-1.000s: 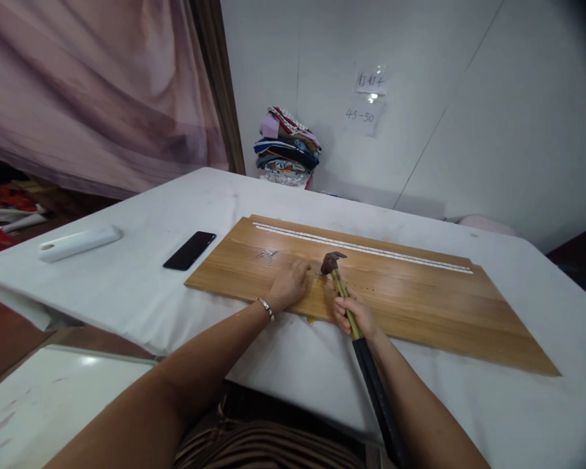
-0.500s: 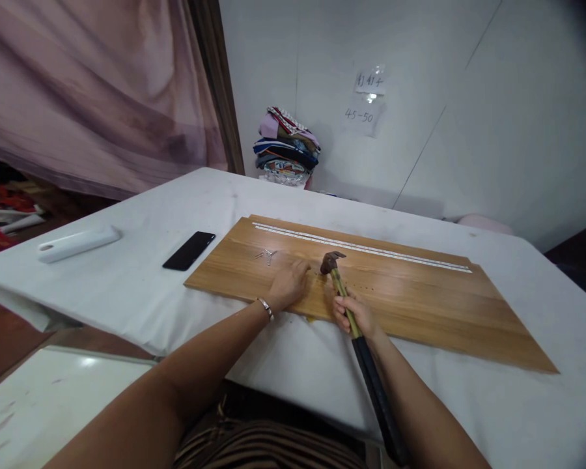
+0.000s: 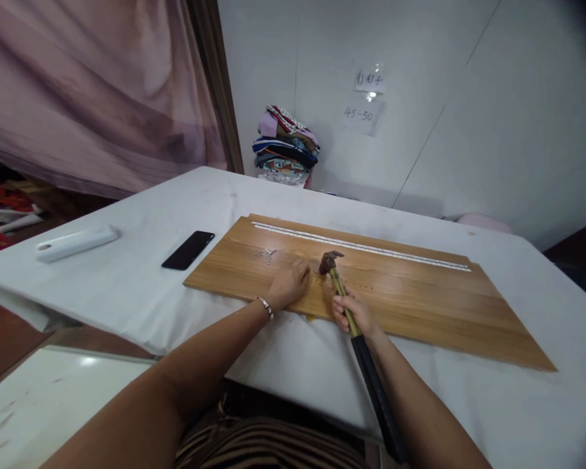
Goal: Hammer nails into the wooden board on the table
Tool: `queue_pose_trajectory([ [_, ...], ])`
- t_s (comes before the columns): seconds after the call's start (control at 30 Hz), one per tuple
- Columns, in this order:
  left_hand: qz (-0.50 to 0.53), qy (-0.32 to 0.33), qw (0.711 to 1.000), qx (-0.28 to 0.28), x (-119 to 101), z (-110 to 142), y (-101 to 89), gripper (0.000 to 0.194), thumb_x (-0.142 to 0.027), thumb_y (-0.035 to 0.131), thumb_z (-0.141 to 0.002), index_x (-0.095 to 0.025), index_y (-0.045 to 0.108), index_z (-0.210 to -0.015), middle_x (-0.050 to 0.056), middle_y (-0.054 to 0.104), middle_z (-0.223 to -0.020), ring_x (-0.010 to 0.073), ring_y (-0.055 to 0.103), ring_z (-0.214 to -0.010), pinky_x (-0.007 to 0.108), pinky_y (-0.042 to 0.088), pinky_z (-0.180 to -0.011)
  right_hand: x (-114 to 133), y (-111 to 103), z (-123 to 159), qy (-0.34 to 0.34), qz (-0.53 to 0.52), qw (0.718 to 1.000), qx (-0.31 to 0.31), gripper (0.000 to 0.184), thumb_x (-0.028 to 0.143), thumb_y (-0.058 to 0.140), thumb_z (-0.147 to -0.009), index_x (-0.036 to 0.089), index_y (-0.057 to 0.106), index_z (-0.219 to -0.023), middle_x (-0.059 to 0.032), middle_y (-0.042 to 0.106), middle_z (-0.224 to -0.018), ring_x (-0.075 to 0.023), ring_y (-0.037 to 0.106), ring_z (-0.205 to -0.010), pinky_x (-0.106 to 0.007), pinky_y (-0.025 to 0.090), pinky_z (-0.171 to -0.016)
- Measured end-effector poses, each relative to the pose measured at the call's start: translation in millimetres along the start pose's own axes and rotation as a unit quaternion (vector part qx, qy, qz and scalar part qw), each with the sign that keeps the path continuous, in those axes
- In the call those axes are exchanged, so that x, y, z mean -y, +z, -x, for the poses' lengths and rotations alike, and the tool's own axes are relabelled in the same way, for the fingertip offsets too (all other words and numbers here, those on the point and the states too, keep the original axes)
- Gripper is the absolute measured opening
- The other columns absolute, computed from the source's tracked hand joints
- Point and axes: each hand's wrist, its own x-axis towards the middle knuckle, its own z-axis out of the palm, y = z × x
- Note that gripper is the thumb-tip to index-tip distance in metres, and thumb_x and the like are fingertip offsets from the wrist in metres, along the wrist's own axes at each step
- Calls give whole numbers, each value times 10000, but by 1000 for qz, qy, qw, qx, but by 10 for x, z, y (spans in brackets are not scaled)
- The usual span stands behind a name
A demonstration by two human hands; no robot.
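My right hand (image 3: 350,311) is wrapped round the yellowish neck of a claw hammer (image 3: 377,391), well up from its black grip. The rusty hammer head hangs just above a wooden board (image 3: 434,306), its claw turned away from me. My left hand (image 3: 292,283) rests on the board left of the head, fingers curled together; what they pinch, if anything, is too small to make out. Several nails (image 3: 268,255) lie loose on the board beyond my left hand. A row of small dark marks (image 3: 361,286) runs along the board to the right of the hammer head.
Two white strips (image 3: 361,246) run along the board's far side. On the white-covered table (image 3: 141,306) to the left lie a black phone (image 3: 189,250) and a long white object (image 3: 78,243). Folded cloths (image 3: 286,146) are stacked against the wall, beside paper notes.
The hammer head and both hands stay in nearly the same place. The left fingers look slightly more curled than before. Nothing else has visibly moved.
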Motion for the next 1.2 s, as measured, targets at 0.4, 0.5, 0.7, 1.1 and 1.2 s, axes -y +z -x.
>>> queue_pose_trajectory([
  [0.4, 1, 6, 1000, -10, 55, -9, 50, 207, -141, 462, -940, -170, 627, -1061, 116, 679, -1126, 234, 653, -1037, 371, 519, -932, -31, -10, -9, 1, -6, 1000, 11, 468, 400, 751, -735, 231, 508, -1098, 146, 492, -555, -57, 372, -299, -178, 277, -279],
  [0.5, 6, 5, 1000, -13, 54, -6, 55, 212, -140, 466, -936, -170, 627, -1071, 117, 679, -1119, 237, 659, -1028, 374, 527, -923, -42, -26, -16, 1, -5, 1000, 9, 473, 405, 749, -734, 231, 501, -1097, 146, 492, -555, -60, 375, -305, -178, 280, -280],
  [0.7, 9, 6, 1000, -25, 79, -3, 84, 228, -124, 475, -922, -162, 629, -1086, 123, 687, -1128, 246, 663, -1039, 398, 530, -946, -22, -23, -4, -11, -9, 1000, 16, 457, 410, 744, -756, 234, 496, -1097, 146, 481, -564, -56, 372, -305, -177, 282, -283],
  [1.1, 14, 14, 999, -36, 118, -8, 119, 278, -97, 501, -878, -172, 641, -1106, 121, 678, -1159, 243, 656, -1059, 403, 527, -976, -81, -55, -28, -2, -5, 1000, 3, 488, 413, 743, -739, 223, 505, -1121, 141, 493, -559, -63, 378, -299, -183, 276, -276],
  [1.2, 13, 15, 999, -37, 129, -10, 147, 288, -84, 489, -879, -173, 643, -1106, 115, 678, -1168, 234, 654, -1050, 387, 519, -976, -82, -66, -19, -1, -7, 1000, -1, 492, 432, 743, -736, 225, 511, -1117, 140, 495, -561, -61, 369, -299, -180, 270, -276],
])
